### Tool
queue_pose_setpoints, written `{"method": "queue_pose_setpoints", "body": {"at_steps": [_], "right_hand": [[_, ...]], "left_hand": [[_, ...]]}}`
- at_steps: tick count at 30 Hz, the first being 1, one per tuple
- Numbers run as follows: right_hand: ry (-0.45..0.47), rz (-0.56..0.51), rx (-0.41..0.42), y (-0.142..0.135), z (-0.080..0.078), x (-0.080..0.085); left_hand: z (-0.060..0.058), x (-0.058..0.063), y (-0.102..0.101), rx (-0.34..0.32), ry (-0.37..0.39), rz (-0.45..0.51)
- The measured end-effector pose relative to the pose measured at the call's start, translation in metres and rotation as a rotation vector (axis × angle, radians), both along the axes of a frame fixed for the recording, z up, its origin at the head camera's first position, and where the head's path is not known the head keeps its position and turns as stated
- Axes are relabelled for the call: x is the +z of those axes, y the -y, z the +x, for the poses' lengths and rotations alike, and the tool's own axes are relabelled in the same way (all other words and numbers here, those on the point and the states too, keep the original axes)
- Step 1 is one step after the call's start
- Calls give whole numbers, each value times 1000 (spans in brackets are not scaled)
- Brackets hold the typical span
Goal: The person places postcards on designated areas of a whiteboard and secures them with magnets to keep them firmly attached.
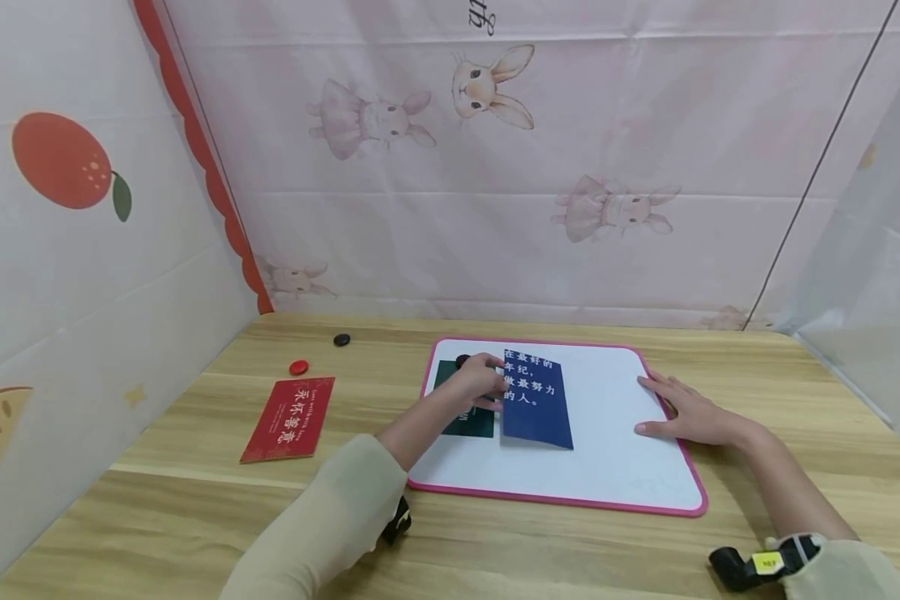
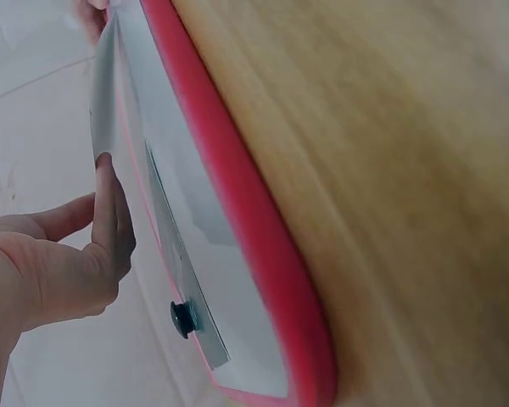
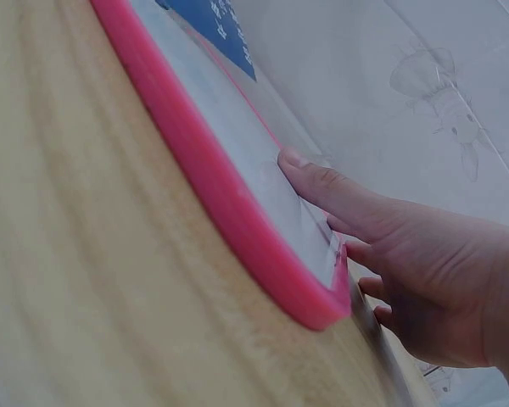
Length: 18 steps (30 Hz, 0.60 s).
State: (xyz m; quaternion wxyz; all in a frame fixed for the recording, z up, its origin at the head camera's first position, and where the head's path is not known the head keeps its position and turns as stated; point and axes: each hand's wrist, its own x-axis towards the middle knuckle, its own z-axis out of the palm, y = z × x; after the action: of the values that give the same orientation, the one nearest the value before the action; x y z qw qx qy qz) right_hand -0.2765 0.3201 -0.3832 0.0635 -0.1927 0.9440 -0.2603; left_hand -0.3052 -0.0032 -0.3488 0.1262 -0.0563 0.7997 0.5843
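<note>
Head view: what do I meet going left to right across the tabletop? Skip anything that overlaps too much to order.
Red card → black disc → dark green card → blue card → right hand.

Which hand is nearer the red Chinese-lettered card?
Left. The left hand is right of the red Chinese-lettered card, holding the blue card over the whiteboard; the right hand is farther, at the whiteboard's right edge.
</note>
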Motion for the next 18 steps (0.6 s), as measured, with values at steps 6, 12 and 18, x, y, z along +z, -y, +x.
{"method": "queue_pose_setpoints", "body": {"at_steps": [6, 12, 18], "right_hand": [[-1, 5, 2, -1, -2, -1], [-3, 5, 1, -1, -2, -1], [-1, -2, 8, -2, -2, -1]], "left_hand": [[-1, 1, -5, 16, -2, -67], [-4, 2, -6, 21, 12, -115], [-6, 0, -6, 13, 18, -152]]}}
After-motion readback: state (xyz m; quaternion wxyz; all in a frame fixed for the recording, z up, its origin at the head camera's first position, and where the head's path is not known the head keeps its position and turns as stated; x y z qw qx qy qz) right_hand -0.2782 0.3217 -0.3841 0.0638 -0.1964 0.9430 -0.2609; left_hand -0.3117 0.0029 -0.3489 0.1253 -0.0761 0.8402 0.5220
